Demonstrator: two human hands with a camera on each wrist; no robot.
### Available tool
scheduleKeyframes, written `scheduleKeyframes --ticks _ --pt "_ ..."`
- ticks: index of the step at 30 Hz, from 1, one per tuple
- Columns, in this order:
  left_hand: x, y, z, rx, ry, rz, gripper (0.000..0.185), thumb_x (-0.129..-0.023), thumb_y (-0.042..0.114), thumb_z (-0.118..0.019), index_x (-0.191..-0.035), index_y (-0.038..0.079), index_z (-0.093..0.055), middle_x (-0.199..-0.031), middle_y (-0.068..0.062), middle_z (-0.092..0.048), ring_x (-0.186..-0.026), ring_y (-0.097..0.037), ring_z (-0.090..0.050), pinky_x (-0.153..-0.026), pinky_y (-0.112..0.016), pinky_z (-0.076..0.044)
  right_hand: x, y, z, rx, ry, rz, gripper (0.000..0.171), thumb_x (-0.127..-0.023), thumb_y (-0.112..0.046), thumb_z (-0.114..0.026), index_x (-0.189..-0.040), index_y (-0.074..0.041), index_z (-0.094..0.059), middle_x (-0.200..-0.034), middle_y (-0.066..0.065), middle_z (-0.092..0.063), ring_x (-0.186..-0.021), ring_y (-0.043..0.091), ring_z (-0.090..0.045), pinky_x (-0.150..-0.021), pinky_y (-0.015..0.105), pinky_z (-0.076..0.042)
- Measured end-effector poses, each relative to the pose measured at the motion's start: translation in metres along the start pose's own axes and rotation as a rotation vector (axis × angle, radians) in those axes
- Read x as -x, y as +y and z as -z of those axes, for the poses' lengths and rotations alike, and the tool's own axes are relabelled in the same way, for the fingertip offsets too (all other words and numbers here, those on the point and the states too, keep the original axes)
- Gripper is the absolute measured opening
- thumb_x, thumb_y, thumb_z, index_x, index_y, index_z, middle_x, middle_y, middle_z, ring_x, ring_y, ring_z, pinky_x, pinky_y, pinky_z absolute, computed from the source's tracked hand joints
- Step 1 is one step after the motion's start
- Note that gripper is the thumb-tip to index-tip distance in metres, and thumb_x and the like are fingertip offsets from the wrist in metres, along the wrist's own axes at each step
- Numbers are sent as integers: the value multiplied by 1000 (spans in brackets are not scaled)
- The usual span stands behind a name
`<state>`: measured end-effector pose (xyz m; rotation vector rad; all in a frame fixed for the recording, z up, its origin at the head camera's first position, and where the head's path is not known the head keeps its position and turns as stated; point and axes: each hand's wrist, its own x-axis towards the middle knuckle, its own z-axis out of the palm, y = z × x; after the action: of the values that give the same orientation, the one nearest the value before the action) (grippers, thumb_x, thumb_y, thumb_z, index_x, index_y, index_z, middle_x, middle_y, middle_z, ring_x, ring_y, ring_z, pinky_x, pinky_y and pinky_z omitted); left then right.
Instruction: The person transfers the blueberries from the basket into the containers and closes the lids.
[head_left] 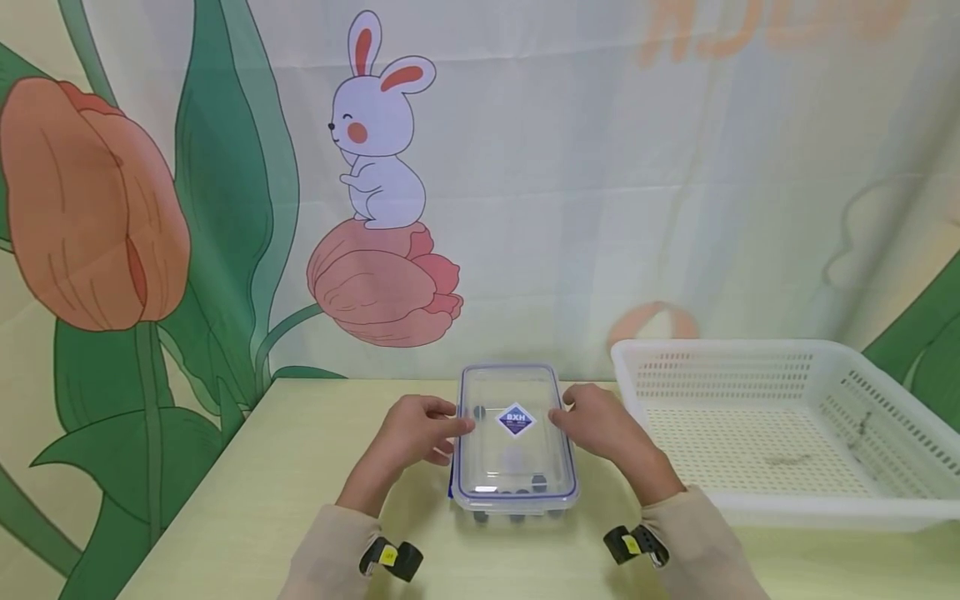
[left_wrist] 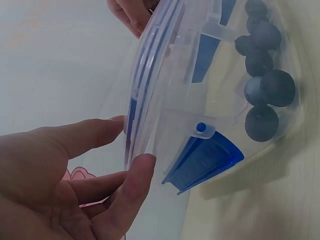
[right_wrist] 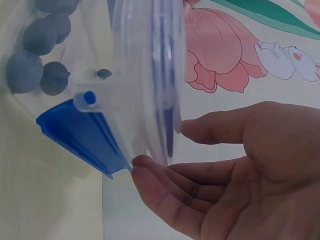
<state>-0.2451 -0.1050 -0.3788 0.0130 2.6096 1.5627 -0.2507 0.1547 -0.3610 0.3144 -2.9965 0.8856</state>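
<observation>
Container [head_left: 516,437] flat, long axis away; hands flank lid.

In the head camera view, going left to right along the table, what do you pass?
Left hand at the container's left edge → clear plastic container with its lid on and a blue diamond label → right hand at its right edge → white perforated basket.

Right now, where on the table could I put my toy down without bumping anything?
The bare tabletop left of the clear box is widest, from the left hand out to the table's edge. The white basket is nearly bare inside. It's crowded around the box, where both hands touch its sides; the right hand leaves only a thin gap before the basket.
</observation>
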Motion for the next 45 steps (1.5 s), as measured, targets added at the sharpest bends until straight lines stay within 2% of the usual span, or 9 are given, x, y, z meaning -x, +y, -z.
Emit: scheduleKeyframes --ticks 3,8,17,23,26,31,36,39,45 --pt "0 -1 -1 -25 -2 14 47 -94 23 -84 -127 -7 -70 -101 -13 -73 -80 -26 -73 -65 -35 -65 -1 1 -2 5 -4 -5 32 -100 -17 -67 -113 13 -71 -98 17 -72 -78 24 -63 -66 39 -56" --pt "-1 -3 -2 -65 -6 31 47 -95 26 -83 -128 -6 -70 -106 -13 -73 -80 -23 -73 -66 -35 -65 -1 1 -5 4 -9 -18 34 -101 -17 -67 -115 14 -70 -101 18 -72 -79 24 -63 -67 38 -57" --pt "-3 -8 -3 -41 -8 42 50 -96 26 -82 -131 -6 -68 -104 -14 -72 -78 -22 -73 -65 -34 -65 -3 1 -9 1 -8 -37 31 -101 -17 -66 -109 12 -70 -85 10 -65 -72 22 -61 -60 33 -52" --pt "-4 -9 -4 -19 -9 54 51 -96 26 -82 -133 -6 -68 -104 -13 -72 -79 -22 -73 -66 -33 -65 -2 1 -11 -60 -33 -76 32 -103 -16 -63 -115 13 -67 -80 9 -64 -69 20 -63 -59 33 -54" --pt "-4 -9 -5 -12 -6 59 50 -97 26 -82 -133 -6 -68 -103 -13 -72 -79 -22 -73 -66 -33 -65 -2 1 -12 -103 -39 -101 35 -103 -16 -62 -120 15 -64 -85 12 -67 -70 20 -66 -61 34 -58" --pt "-3 -9 -7 -8 -5 55 48 -98 25 -80 -133 -6 -68 -100 -12 -71 -78 -22 -72 -65 -33 -65 -2 1 -14 -131 -42 -120 41 -104 -15 -61 -126 19 -60 -104 23 -71 -73 22 -71 -66 37 -62" --pt "-4 -9 -7 -13 -10 53 48 -98 26 -80 -133 -5 -68 -101 -12 -71 -80 -23 -72 -65 -33 -65 -2 1 -15 -131 -44 -126 42 -105 -16 -60 -128 19 -59 -103 21 -70 -73 22 -70 -65 36 -61" --pt "-6 -12 -5 -20 -14 53 50 -97 29 -81 -133 -3 -69 -107 -12 -71 -89 -25 -71 -67 -35 -65 -1 1 -16 -123 -29 -120 40 -106 -16 -59 -126 18 -59 -102 20 -69 -76 24 -68 -65 37 -59" --pt "-11 -21 0 -43 -11 84 55 -95 38 -81 -135 3 -68 -125 -15 -69 -110 -35 -67 -76 -40 -65 -1 1 -24 -163 -8 -108 39 -108 -17 -56 -124 19 -54 -113 29 -67 -96 33 -65 -80 46 -59"
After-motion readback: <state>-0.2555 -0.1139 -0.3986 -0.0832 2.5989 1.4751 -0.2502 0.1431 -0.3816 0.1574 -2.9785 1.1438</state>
